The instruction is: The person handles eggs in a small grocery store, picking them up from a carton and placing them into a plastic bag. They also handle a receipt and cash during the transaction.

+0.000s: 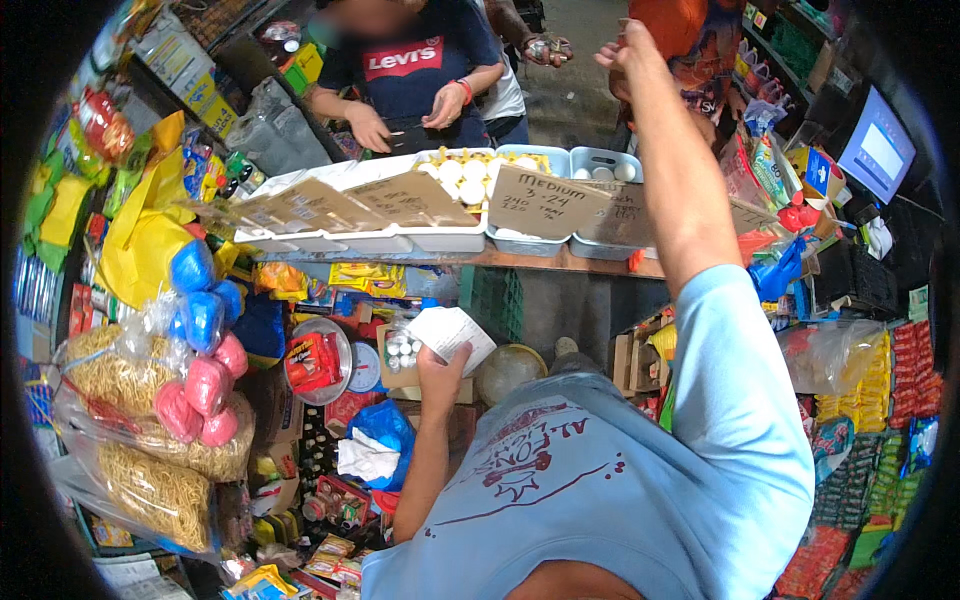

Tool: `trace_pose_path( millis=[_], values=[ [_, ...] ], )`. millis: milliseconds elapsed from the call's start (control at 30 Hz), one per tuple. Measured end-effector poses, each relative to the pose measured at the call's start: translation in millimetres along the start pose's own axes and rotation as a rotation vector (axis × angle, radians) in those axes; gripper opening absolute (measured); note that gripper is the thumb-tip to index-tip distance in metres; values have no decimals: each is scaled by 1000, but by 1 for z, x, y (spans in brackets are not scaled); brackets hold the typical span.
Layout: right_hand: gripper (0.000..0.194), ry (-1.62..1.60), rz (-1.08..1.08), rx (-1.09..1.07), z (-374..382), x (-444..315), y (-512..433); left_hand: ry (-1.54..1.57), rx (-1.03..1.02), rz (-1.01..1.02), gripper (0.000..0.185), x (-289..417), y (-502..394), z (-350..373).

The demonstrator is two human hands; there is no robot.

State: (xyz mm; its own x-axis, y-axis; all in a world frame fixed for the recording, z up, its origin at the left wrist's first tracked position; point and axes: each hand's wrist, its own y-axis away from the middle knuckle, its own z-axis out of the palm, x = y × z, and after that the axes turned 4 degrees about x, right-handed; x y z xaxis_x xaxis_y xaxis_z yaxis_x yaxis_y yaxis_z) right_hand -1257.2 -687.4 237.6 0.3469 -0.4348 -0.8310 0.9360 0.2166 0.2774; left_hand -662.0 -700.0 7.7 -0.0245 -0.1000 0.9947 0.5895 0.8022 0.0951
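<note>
My left hand (pixel 442 369) holds a printed paper slip (pixel 452 339) below the counter, its thumb over the paper's lower part. Beside it stands a box of round white items (pixel 403 351). My right arm reaches across the counter, and my right hand (pixel 630 46) is at the top of the view, its fingers partly bent; a small thing shows at the fingertips, too small to name. Plastic trays of eggs (pixel 474 171) line the counter behind cardboard signs (pixel 541 201) with handwriting.
Across the counter stand a person in a dark T-shirt (pixel 405 82), another person's hand (pixel 549 49) with something in it, and a person in orange (pixel 675 30). Bagged noodles (pixel 154 480) hang at left, a weighing scale (pixel 364 367) stands below, and a monitor (pixel 876 146) is at right.
</note>
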Motion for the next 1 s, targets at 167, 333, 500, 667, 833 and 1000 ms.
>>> trace_pose_path(
  millis=[167,333,500,667,833,1000],
  values=[
    [60,-238,189,227,6,47,-16,-103,-22,-19,33,-10,-8,39],
    [74,-596,294,255,-1,97,-3,-66,-15,-96,32,-2,-3,58],
    [87,-985,358,39,4,125,-12,-51,33,-130,30,1,2,50],
    [76,-984,164,-18,-15,118,-27,-145,70,-50,33,21,1,37],
    [64,-1045,132,46,-32,92,-1,-225,114,376,91,97,-39,62],
    [74,-1006,159,167,-40,81,0,-425,74,995,54,167,-215,194]
  ],
)
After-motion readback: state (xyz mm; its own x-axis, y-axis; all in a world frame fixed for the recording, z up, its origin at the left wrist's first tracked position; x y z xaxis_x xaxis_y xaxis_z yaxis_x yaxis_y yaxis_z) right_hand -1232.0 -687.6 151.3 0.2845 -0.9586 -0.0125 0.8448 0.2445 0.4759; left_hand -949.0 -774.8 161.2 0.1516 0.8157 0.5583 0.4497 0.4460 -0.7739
